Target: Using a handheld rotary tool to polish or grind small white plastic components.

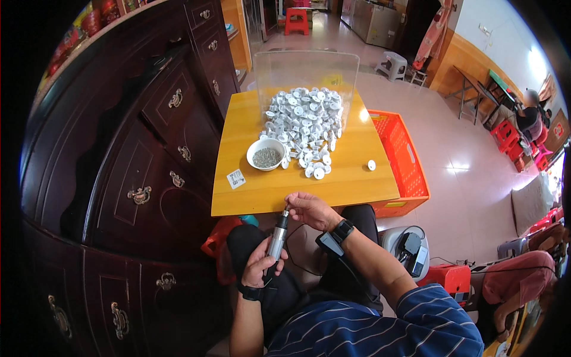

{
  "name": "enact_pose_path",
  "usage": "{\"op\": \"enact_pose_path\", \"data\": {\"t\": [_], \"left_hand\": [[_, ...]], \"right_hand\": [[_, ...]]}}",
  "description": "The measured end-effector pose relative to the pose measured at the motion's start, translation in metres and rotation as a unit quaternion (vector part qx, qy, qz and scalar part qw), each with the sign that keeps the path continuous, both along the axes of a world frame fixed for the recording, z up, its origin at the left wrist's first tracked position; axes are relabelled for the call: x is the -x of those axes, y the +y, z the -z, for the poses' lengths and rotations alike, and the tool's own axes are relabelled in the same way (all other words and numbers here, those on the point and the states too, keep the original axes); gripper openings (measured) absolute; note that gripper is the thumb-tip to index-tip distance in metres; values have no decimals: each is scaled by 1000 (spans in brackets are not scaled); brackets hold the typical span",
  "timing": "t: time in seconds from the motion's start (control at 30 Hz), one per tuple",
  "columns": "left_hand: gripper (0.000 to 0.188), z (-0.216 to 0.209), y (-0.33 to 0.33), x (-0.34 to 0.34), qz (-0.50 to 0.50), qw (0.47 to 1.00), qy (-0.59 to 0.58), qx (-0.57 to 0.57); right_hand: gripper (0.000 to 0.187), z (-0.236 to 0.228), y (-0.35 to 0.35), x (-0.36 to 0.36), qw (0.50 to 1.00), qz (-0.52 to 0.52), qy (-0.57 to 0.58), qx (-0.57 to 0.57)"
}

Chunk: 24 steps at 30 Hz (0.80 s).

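My left hand (257,268) is wrapped round an electric screwdriver (277,241) with a silver and black body, tilted with its tip up toward the table edge. At that tip my right hand (310,209) is closed in a pinch; whatever its fingers hold is too small to make out. Beyond the hands, a white bowl (253,156) of small metal screws (267,157) stands on the yellow table (267,199). A heap of white round plastic parts (306,119) spills toward me from a clear bin (262,71). One white round part (372,165) lies apart at the right.
A printed label (236,178) lies near the table's left side. An orange crate (410,160) stands against the table's right. Dark wooden drawers (131,178) rise close on my left. By my right leg sits a grey stool (395,238) with a black device on it. Other people sit at the right.
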<state>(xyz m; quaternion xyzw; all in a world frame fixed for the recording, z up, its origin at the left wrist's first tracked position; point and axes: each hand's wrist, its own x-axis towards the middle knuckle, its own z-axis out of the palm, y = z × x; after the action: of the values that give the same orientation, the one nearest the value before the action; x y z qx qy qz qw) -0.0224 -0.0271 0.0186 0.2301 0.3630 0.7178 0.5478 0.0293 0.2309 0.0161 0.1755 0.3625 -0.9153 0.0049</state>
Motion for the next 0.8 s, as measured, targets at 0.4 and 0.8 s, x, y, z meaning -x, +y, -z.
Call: {"op": "enact_pose_path", "data": {"t": [0.4, 0.8], "left_hand": [[73, -3, 0, -1, 2, 1000, 10, 4], [76, 2, -1, -2, -14, 1000, 6, -14]], "right_hand": [[6, -2, 1, 4, 997, 42, -6, -70], [10, -1, 9, 0, 991, 34, -19, -129]]}}
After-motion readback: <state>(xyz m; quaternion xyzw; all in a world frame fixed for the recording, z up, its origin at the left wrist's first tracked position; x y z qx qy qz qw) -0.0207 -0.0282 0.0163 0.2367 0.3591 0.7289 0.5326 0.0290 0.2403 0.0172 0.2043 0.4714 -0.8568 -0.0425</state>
